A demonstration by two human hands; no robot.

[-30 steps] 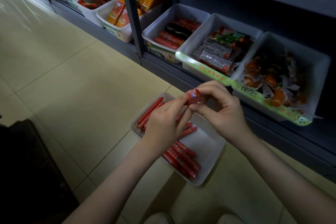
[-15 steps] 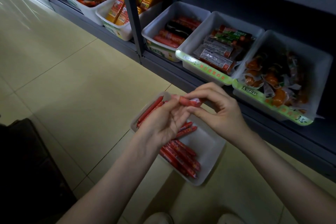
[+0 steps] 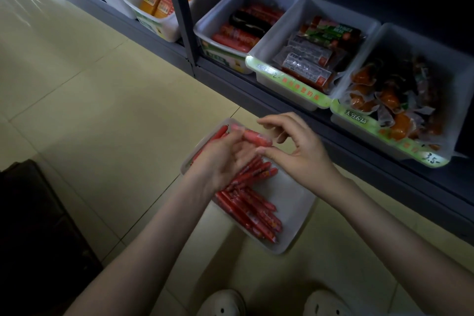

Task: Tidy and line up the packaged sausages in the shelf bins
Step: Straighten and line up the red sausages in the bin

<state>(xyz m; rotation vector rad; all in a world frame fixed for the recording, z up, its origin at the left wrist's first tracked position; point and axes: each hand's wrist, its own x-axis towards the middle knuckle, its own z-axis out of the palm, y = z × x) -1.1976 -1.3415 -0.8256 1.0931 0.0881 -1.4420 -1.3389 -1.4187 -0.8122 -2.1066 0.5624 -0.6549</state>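
**One sausage held above the floor bin**

The left hand [image 3: 223,161] grips a red sausage [image 3: 254,137] over the white bin [image 3: 292,197] on the floor. The right hand [image 3: 302,154] curves loosely at the sausage's end; I cannot tell whether its fingers pinch it. The shelf bins [image 3: 272,31] stand further right.

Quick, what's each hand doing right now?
Left hand: holding one red sausage.
Right hand: fingers curled by the sausage's end; cannot tell if it grips.

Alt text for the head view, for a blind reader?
A left hand holds one red sausage stick, the right hand at its end, over a floor tray of like sticks. Bins of packaged sausages line the shelf behind.
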